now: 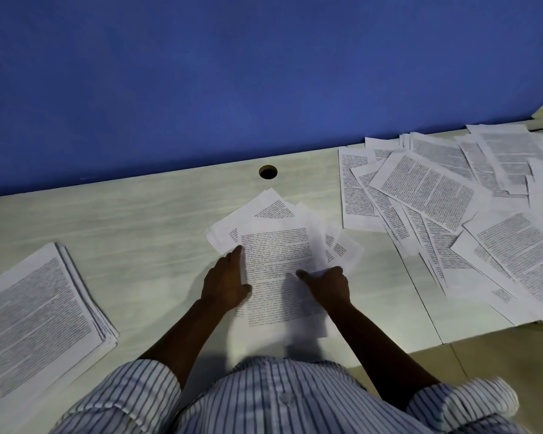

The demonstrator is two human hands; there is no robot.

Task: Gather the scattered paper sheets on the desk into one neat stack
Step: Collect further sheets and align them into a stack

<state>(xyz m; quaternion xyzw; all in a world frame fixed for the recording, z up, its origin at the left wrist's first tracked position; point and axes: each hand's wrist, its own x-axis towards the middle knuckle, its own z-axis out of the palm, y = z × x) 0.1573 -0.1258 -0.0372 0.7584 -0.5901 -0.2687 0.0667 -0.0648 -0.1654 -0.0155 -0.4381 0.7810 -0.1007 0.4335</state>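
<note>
While left hand (224,283) presses straight fingers against the small pile (276,255), right hand (326,285) grips its right edge; neat stack (41,314) well left, scattered sheets (452,195) right, all on desk (138,220).

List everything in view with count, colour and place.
desk: one, pale wood-grain, across the frame
wall: one, blue, behind the desk
cable hole: one, dark, desk's far edge, centre
neat stack: one, white printed sheets, desk left
loose bundle: one, white printed, centre, under the hands
scattered sheets: many, overlapping, white printed, desk right
shirt: one, white with blue stripes, bottom
left hand: one, flat on the bundle's left edge
right hand: one, gripping the bundle's right side
</note>
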